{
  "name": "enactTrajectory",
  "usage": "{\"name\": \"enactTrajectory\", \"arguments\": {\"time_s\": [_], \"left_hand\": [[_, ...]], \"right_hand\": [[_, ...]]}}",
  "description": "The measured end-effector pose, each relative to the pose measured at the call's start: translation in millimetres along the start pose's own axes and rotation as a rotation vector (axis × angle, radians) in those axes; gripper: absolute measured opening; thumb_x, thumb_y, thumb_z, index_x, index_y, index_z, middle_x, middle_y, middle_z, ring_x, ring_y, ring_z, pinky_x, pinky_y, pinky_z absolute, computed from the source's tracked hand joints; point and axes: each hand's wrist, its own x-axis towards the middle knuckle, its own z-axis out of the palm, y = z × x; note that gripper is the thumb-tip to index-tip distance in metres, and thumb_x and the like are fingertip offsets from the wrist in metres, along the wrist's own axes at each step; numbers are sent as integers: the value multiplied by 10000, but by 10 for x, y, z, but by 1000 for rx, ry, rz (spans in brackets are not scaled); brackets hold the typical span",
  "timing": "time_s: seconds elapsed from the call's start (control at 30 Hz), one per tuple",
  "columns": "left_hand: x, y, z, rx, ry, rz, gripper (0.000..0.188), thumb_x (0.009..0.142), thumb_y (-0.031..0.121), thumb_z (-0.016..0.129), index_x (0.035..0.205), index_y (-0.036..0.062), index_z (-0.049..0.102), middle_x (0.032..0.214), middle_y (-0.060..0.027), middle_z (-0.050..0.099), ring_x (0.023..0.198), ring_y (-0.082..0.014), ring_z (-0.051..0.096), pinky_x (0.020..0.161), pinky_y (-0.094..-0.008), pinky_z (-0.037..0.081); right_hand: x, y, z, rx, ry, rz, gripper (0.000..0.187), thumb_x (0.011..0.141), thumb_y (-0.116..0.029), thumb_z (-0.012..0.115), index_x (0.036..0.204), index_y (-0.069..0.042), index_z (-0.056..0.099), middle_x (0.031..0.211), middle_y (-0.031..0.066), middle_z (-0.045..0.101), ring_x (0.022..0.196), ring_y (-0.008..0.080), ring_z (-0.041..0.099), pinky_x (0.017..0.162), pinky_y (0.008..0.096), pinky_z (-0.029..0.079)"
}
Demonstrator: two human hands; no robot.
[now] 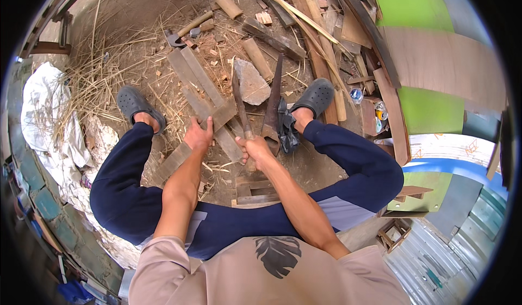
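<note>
My left hand [199,134] is closed on the edge of a short wooden board [222,115], which lies across other planks on the dirt ground. My right hand [255,149] is wrapped round the wooden handle of a long knife [240,98]; its narrow dark blade points away from me, beside the board. Just right of the knife lies a handsaw [272,109] with its tip pointing away. A rough grey stone [252,83] sits between the two blades. Beneath the board, crossed planks [197,82] stretch away to the far left.
A hatchet [187,31] with a wooden handle lies farther off, near loose wood blocks [228,5]. Long timbers [321,44] are piled at the far right. My sandalled feet flank the work. A black plastic bag [288,128] touches the saw's side, and a small wooden frame [254,189] lies near me.
</note>
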Motion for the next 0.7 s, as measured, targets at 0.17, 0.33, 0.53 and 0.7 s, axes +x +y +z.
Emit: {"name": "enactTrajectory", "arguments": {"time_s": [0.17, 0.33, 0.53, 0.7], "left_hand": [[29, 69, -27, 36, -36, -5, 626, 919, 668, 449, 1189, 112, 543, 963, -180, 706, 901, -377, 686, 781, -494, 508], [80, 97, 85, -143, 144, 133, 599, 964, 559, 461, 1374, 123, 489, 1290, -230, 578, 1217, -358, 552, 1004, -500, 415], [-176, 718, -78, 33, 223, 486, 568, 970, 440, 518, 1484, 214, 429, 1516, -181, 364, 1414, -348, 324, 1148, -603, 178], [-120, 1149, -324, 321, 154, 707, 463, 897, 316, 600, 1333, 159, 597, 1457, -177, 414, 1404, -332, 339, 1146, -597, 207]], "right_hand": [[-763, -314, -274, 38, -127, -133, 228, 947, -220, 661, 874, -46, 532, 665, 0, 475, 484, 137, 464, 455, 343, 431], [-1353, -351, -733, -303, 114, -433, 368, 905, -333, 691, 1008, 11, 608, 765, 116, 614, 632, 217, 613, 611, 371, 502], [-1448, -24, -1079, -356, 276, -520, 466, 879, -391, 698, 1090, 18, 627, 899, 205, 680, 880, 341, 672, 806, 423, 494], [-1340, 50, -1053, -278, 247, -548, 464, 880, -383, 692, 1096, 22, 626, 935, 223, 687, 928, 368, 672, 831, 430, 496]]}}
